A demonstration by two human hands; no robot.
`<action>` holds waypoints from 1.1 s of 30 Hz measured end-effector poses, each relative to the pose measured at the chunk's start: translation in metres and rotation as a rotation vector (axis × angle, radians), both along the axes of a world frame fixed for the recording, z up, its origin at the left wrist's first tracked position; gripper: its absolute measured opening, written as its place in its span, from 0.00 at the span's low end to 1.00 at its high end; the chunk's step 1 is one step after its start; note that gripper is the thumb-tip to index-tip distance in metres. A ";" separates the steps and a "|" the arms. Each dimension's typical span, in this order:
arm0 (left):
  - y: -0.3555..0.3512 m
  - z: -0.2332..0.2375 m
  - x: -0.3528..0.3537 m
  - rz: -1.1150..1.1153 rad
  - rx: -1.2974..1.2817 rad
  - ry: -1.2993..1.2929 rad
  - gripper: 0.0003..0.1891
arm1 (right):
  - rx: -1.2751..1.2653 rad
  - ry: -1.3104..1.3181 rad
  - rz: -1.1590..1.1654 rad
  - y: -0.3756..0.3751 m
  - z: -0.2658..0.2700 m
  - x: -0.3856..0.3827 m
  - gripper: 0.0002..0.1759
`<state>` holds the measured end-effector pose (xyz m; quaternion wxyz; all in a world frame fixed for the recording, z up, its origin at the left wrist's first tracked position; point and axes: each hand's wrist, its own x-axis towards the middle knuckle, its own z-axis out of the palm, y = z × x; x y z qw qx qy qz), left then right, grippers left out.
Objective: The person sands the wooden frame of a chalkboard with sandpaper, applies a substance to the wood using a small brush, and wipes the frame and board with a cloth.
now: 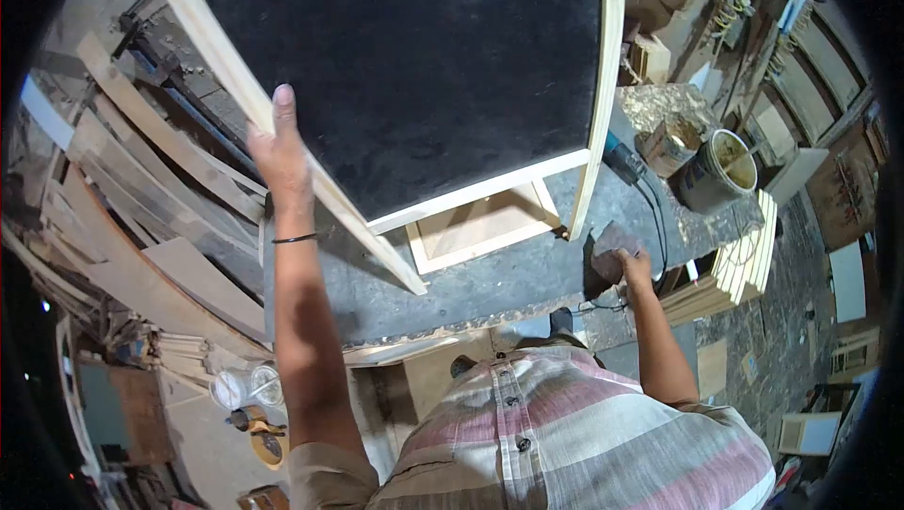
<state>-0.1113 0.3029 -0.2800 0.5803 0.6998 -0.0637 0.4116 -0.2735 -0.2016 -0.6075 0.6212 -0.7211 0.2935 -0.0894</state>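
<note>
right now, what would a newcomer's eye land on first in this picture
Probably the large flat black panel in its pale wooden frame, filling the top centre, with the left hand on the frame's left rail. Next might come the rough brownish sheet in the right hand, lower right, and the round open bucket beyond it.

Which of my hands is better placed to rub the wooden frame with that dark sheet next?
Probably the right: your right hand holds the dark sheet near the wooden frame, while your left hand grips its left post.
</note>
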 end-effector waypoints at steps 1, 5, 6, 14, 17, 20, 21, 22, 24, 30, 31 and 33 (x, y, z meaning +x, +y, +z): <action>0.006 -0.003 0.003 -0.014 -0.017 0.047 0.33 | 0.000 -0.004 0.013 -0.021 -0.008 0.020 0.19; -0.003 -0.004 0.000 0.011 -0.093 0.028 0.30 | -0.197 -0.129 0.222 -0.082 -0.032 0.083 0.26; 0.001 -0.006 0.002 0.038 -0.104 0.046 0.29 | -0.193 -0.122 0.286 -0.088 -0.034 0.098 0.29; 0.004 -0.038 -0.004 0.284 -0.096 0.109 0.33 | -0.447 -0.006 0.529 -0.117 -0.042 0.143 0.32; -0.017 -0.062 -0.021 0.469 -0.008 0.180 0.31 | -0.561 0.057 0.595 -0.121 -0.042 0.149 0.29; -0.025 -0.094 -0.030 0.538 0.069 0.159 0.30 | -0.652 0.108 0.626 -0.110 -0.018 0.147 0.28; -0.033 -0.097 -0.031 0.519 0.045 0.143 0.32 | -0.729 0.108 0.604 -0.108 -0.025 0.145 0.27; -0.035 -0.103 -0.034 0.518 0.021 0.169 0.32 | -0.726 0.092 0.622 -0.105 -0.032 0.143 0.27; -0.041 -0.114 -0.041 0.620 0.082 0.229 0.32 | -0.803 -0.076 0.597 -0.104 -0.041 0.141 0.27; -0.052 -0.159 -0.061 0.627 0.030 0.392 0.37 | -0.790 -0.080 0.683 -0.103 -0.021 0.145 0.28; -0.054 -0.167 -0.064 0.624 0.031 0.390 0.37 | -0.791 -0.097 0.685 -0.102 -0.015 0.143 0.28; -0.060 -0.180 -0.067 0.677 0.046 0.445 0.39 | -0.785 -0.139 0.663 -0.102 -0.016 0.139 0.26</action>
